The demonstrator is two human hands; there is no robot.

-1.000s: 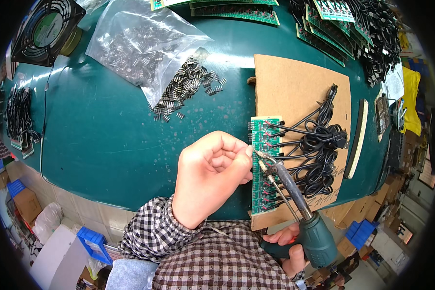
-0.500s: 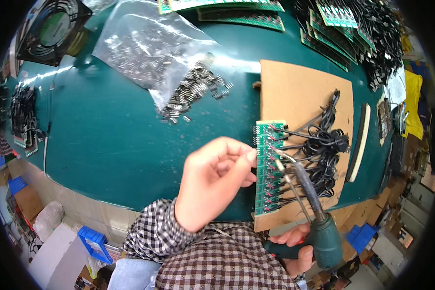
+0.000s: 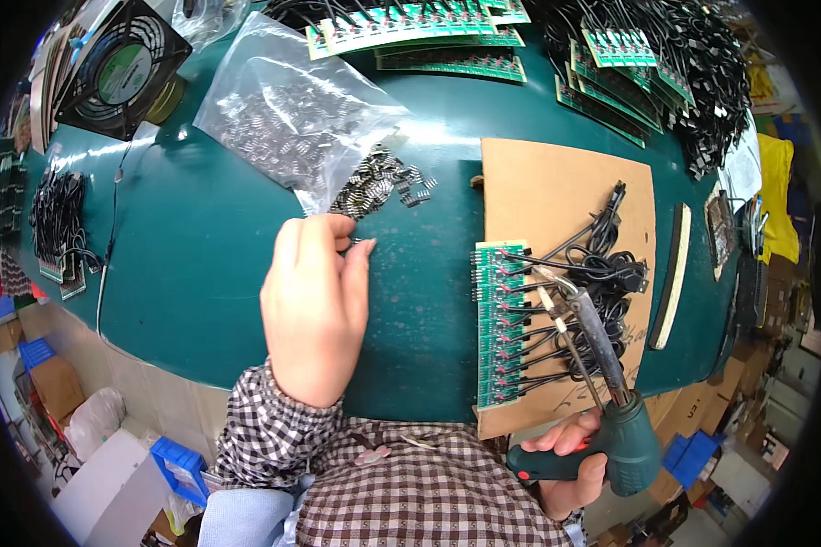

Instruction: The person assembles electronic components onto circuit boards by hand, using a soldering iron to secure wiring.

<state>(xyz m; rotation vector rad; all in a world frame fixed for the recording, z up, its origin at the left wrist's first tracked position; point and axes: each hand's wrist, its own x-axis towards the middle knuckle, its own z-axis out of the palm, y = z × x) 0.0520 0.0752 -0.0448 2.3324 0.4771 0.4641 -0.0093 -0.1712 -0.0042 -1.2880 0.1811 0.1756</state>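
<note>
Head: right hand (image 3: 570, 495) grip clasping one soldering iron (image 3: 631, 448); left hand (image 3: 315, 305) grip unclear.

At the upper left of the frame we see a black fan (image 3: 125, 73) on the green surface (image 3: 192, 283). Toward the right edge we find a pale strip (image 3: 672, 278) and a yellow cloth (image 3: 777, 196). Lower left, we spot a blue basket (image 3: 179, 467) and, probably, a cardboard box (image 3: 60, 387).

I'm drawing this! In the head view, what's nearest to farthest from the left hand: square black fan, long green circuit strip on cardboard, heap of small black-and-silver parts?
From the left hand:
1. Heap of parts: just ahead.
2. Green circuit strip: to the right.
3. Black fan: upper left.
</note>
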